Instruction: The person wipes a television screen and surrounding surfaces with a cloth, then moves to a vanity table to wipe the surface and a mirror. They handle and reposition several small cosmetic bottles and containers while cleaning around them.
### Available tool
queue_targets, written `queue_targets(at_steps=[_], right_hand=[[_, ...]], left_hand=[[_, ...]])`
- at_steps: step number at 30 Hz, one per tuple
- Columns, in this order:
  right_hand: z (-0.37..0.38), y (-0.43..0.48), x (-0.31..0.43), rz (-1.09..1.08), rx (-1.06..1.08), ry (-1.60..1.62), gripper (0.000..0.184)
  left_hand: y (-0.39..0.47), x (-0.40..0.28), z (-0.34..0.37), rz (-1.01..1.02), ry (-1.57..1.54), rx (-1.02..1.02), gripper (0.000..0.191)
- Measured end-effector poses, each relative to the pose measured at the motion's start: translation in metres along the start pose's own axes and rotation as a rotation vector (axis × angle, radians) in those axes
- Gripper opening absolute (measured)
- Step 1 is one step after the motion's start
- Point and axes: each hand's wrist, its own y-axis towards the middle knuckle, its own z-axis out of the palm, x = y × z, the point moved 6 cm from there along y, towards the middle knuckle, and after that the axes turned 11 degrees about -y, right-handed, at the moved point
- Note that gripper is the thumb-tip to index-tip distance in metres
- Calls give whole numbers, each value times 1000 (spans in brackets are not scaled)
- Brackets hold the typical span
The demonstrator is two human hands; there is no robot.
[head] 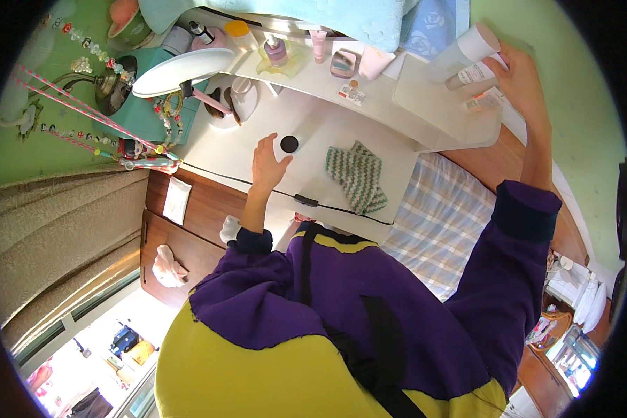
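My right hand (520, 78) reaches to the upper right, its fingers closed around the end of a white tube (473, 74) that bears writing. A frosted bottle with a wide white end (479, 43) stands beside it, and a smaller white and orange tube (486, 100) is close below. These are over a translucent white shelf (449, 123). My left hand (270, 162) is over the white desk, fingers apart and holding nothing, just left of a round black lid or disc (289, 143). A green and grey zigzag cloth (356, 175) lies crumpled to the right.
Along the raised desk shelf (313, 78) stand a purple pump bottle (276, 52), a pink tube (318, 46) and a compact (344, 63). A round mirror (183, 72) stands at left near hanging bead strings. A black cable with a switch (306, 200) crosses the desk's front. Plaid fabric (439, 209) lies right.
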Motion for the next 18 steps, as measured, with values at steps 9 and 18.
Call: queue_targets(at_steps=[9, 18], right_hand=[[-30, -30, 21, 91, -365, -50, 34], [215, -206, 96, 85, 76, 264, 29]], left_hand=[[10, 16, 42, 133, -55, -18, 55], [-7, -135, 20, 288, -541, -20, 55]])
